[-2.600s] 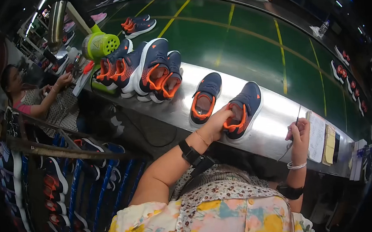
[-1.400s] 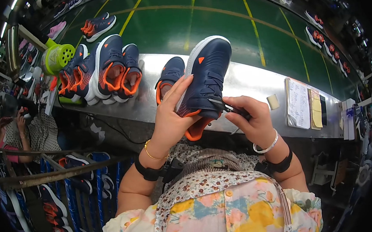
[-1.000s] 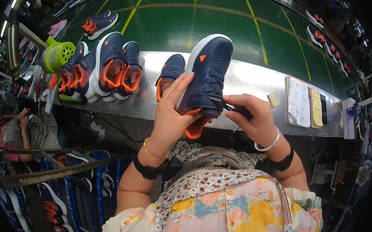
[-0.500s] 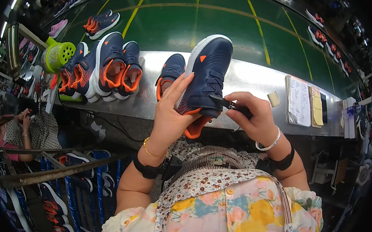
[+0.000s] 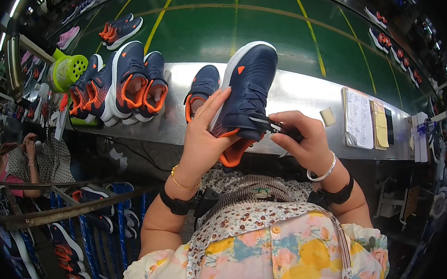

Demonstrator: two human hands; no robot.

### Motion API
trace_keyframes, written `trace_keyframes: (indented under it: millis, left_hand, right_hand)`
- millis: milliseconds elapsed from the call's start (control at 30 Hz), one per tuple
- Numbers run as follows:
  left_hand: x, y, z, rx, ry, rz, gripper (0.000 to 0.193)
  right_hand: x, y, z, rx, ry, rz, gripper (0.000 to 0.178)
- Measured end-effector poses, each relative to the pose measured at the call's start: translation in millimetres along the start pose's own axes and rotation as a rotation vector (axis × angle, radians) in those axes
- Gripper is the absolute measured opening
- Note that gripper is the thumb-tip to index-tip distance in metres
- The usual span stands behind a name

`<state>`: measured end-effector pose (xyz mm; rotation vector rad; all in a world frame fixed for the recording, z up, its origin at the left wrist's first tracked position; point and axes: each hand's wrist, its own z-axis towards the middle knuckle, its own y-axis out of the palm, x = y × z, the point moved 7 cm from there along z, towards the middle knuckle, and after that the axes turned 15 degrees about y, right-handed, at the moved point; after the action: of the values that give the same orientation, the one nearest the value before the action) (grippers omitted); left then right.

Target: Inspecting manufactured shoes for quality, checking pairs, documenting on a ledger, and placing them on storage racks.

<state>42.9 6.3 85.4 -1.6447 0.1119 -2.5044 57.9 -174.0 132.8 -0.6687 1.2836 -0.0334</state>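
My left hand (image 5: 201, 133) grips a navy sneaker (image 5: 255, 88) by its side, holding it toe away above the bench edge. The sneaker has a white sole, an orange lining and crossed straps. In my right hand (image 5: 303, 131) is a small pair of dark thread snips (image 5: 274, 126), the handle partly hidden by the fingers. The blades stand a little apart at the strap near the ankle opening. Just behind my left hand, a matching sneaker (image 5: 205, 82) rests on the metal bench.
Several navy-orange sneakers (image 5: 130, 76) cluster at the left beside a lime-green blower nozzle (image 5: 75, 67). A metal bench (image 5: 303, 95) borders a green conveyor belt (image 5: 272, 22). At the right lie a notebook (image 5: 358, 117) and a beige block (image 5: 327, 116). A person (image 5: 25, 158) sits at the far left, near shoe racks.
The snips' blades have spread apart at the strap. The sneaker has shifted very slightly left and nearer, still in my left hand.
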Motion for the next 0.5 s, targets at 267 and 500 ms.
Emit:
trace_keyframes:
  millis: [267,500]
  left_hand:
    - [3.2,0.5,0.3,-0.034,0.047,0.080,0.074]
    - [5.2,-0.3,0.9,-0.031,0.060,0.106,0.075]
  right_hand:
    - [-2.0,3.0,1.0,-0.025,-0.013,-0.003,0.030]
    - [-3.2,3.3,1.5,-0.024,-0.031,-0.004,0.028]
